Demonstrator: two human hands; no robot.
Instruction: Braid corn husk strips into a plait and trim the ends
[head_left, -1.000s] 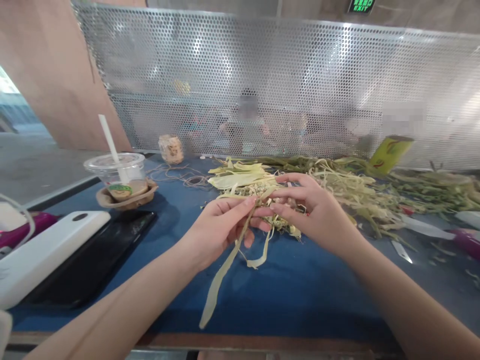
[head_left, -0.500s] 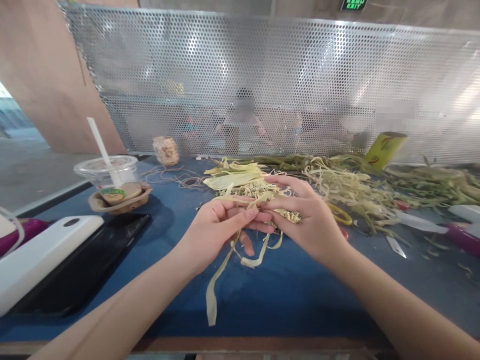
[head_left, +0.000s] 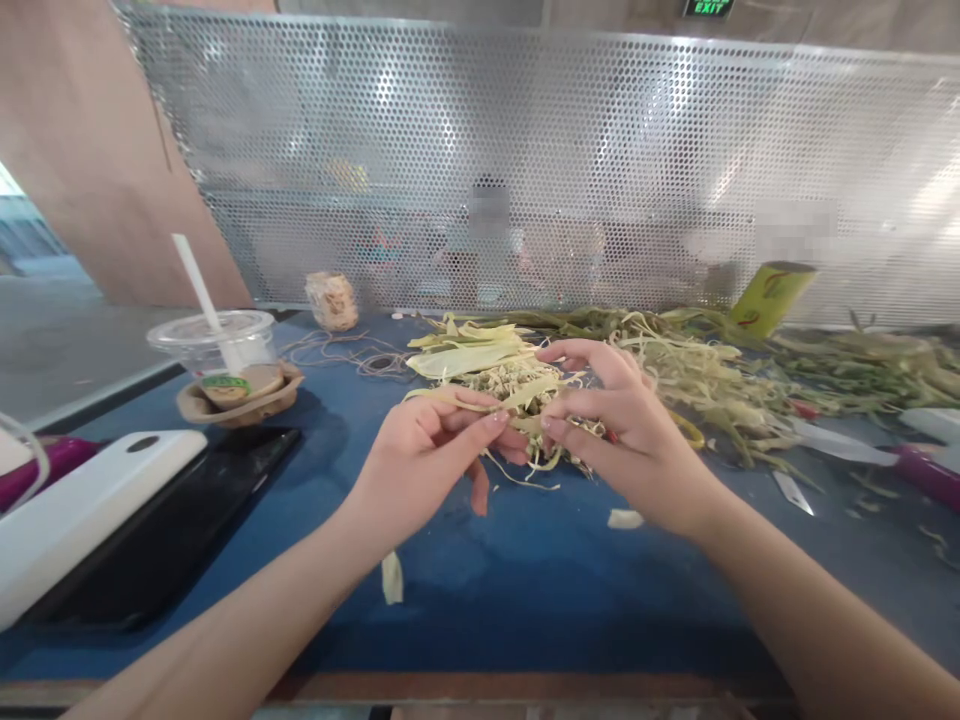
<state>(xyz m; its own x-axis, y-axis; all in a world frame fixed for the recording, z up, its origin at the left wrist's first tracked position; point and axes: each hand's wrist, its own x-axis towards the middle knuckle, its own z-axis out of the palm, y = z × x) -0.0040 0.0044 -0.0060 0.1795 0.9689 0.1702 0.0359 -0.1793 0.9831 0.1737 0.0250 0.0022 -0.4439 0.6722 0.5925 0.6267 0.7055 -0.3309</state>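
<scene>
Both hands meet over the middle of the blue table [head_left: 570, 580]. My left hand [head_left: 431, 460] pinches a pale dried leaf strip [head_left: 525, 400] between thumb and fingers. My right hand [head_left: 622, 430] pinches the same strip from the other side, its fingers curled. Under the hands lies a small bundle of shredded straw [head_left: 517, 380]. The strip's long end hangs behind my left wrist, and only its tip [head_left: 391, 578] shows below the forearm. A short cut scrap [head_left: 624, 518] lies just under my right wrist.
A lidded plastic cup with a straw [head_left: 217, 355] stands at the left beside a white device [head_left: 82, 510] on a black tray [head_left: 187, 520]. A twine ball [head_left: 331, 300] sits at the back. Leaf piles [head_left: 720, 380] and a purple-handled knife [head_left: 877, 450] lie right, before a perforated metal screen [head_left: 525, 170].
The long strip that hung down in front of my left hand now passes behind the wrist, with only its tip showing. My hands have drawn closer together and a small scrap lies on the table.
</scene>
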